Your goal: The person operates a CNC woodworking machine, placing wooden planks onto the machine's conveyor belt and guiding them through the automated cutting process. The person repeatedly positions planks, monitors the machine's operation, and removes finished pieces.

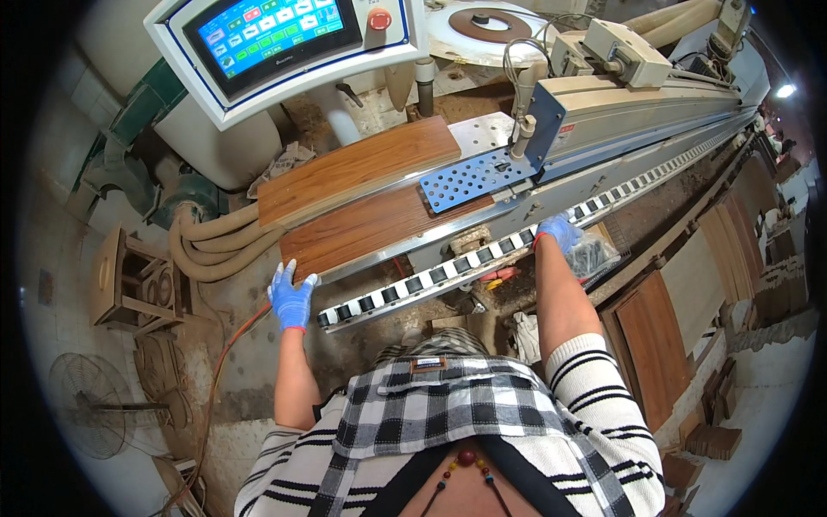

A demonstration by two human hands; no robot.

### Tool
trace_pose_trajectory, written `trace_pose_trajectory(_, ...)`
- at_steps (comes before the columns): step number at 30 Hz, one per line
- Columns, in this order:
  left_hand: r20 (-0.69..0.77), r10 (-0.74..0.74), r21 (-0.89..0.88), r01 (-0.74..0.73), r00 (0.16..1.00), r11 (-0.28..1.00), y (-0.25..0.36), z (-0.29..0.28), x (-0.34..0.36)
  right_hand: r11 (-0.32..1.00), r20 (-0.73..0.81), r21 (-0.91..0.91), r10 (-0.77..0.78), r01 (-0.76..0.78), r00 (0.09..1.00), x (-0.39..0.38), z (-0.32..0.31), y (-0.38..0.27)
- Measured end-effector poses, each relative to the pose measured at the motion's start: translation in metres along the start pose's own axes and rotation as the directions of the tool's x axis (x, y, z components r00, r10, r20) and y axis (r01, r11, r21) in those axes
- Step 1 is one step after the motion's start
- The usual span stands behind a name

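My left hand [292, 295], in a blue glove with pale fingertips, is at the near left corner of a brown wood-grain board [370, 228]. Its fingers are stretched and spread, with the thumb by the board's front edge. The board's right end runs under a blue perforated plate [476, 180] on the edge-banding machine [637, 116]. My right hand [562, 231], also in a blue glove, is closed over the roller rail [438, 277], fingers together; its fingertips are partly hidden. Black rollers in white holders line this rail along the machine's front.
Behind the first board lies a second wood-grain board [357, 177]. A control panel with a lit screen [267, 39] and red stop button [379, 18] overhangs the far left. Beige hoses [211, 246], a wooden stool [133, 280] and a fan [90, 405] stand left; stacked panels [655, 345] lie right.
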State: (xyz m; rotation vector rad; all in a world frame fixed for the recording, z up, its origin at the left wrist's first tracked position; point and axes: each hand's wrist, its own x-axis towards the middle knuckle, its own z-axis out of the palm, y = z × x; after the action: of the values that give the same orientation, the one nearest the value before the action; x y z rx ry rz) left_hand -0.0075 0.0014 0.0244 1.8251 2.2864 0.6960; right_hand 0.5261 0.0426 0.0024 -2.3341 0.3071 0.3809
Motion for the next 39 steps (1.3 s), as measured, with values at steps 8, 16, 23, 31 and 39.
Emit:
trace_pose_trajectory(8,0.063,0.034,0.07,-0.038,0.997,0.997,0.025,0.01,0.0,1.0,-0.051,-0.005,-0.016,0.016,0.999,0.002,0.004,0.002)
trace_pose_trajectory(16,0.116,0.112,0.144,-0.128,0.987,0.981,0.083,0.029,-0.002,1.0,-0.021,-0.007,-0.009,0.009,1.0,0.009,0.008,0.005)
trace_pose_trajectory(23,0.053,0.234,0.171,-0.24,0.971,0.956,0.139,0.058,-0.009,1.0,0.016,-0.016,-0.021,0.021,1.0,-0.002,0.0,0.001)
trace_pose_trajectory(31,0.252,0.416,-0.126,-0.396,0.874,0.91,0.178,0.008,0.064,1.0,0.015,-0.012,-0.019,0.019,1.0,0.006,0.005,0.005)
trace_pose_trajectory(39,0.576,0.298,0.303,-0.538,0.761,0.787,0.162,0.001,0.189,0.997,-0.023,0.016,-0.081,0.082,0.996,-0.006,-0.004,0.003)
